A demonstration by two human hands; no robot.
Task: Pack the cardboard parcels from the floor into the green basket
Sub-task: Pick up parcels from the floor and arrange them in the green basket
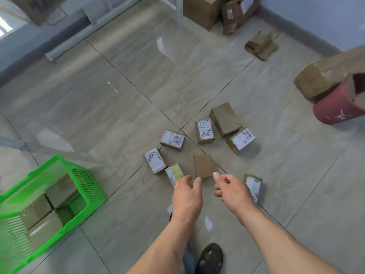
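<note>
Just above the plain parcel (203, 165), both hands' fingers (197, 181) hang loosely curled, holding nothing.

Green plastic mesh basket (92, 186) at far left on the tiled floor (122, 99), cardboard boxes (39, 212) inside. Right of it, small cardboard parcels (203, 165) scattered mid-floor — both hands (186, 191) just before them. Larger cardboard cartons (201, 10) well behind.
</note>
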